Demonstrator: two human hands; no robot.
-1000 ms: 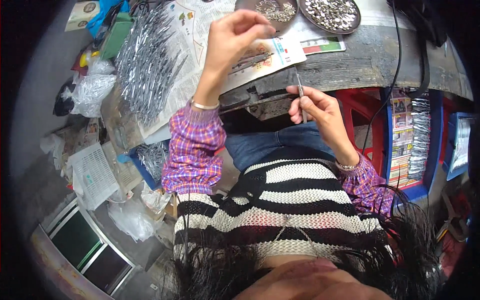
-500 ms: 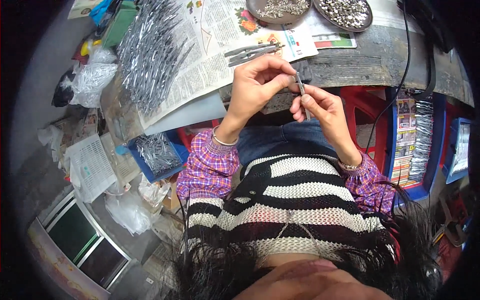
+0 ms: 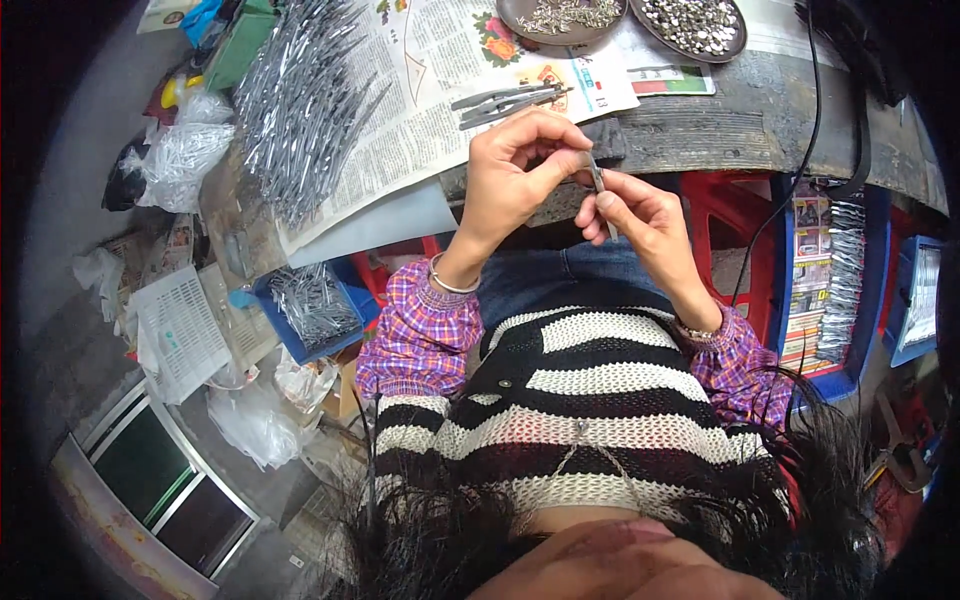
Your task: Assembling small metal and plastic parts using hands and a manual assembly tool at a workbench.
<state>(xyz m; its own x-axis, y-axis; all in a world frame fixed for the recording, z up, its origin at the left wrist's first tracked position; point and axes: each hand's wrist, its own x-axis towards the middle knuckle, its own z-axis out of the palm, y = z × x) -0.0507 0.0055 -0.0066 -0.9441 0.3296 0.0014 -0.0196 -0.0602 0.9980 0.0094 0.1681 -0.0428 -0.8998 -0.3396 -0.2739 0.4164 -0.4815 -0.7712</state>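
Observation:
My right hand (image 3: 650,215) holds a slim grey metal piece (image 3: 598,180) between thumb and fingers, over my lap just off the table's near edge. The piece stands nearly upright in view, its lower end showing below the fingers. My left hand (image 3: 515,185) meets its upper end with thumb and forefinger pinched together; whether a small part sits in that pinch is hidden. Beyond my left hand, several similar dark metal pieces (image 3: 510,100) lie on newspaper (image 3: 430,130). A large heap of slim metal pieces (image 3: 300,110) covers the newspaper at the left.
At the table's far side stand a dish (image 3: 508,22) of small pin-like metal parts and a dish (image 3: 739,45) of small shiny rounded ones. Blue trays of metal pieces are at the left (image 3: 292,338) and right (image 3: 873,330). A black cable (image 3: 815,110) hangs over the table edge.
The metal piece and my right hand have shifted very slightly left. My left hand stays at its upper end; little else differs.

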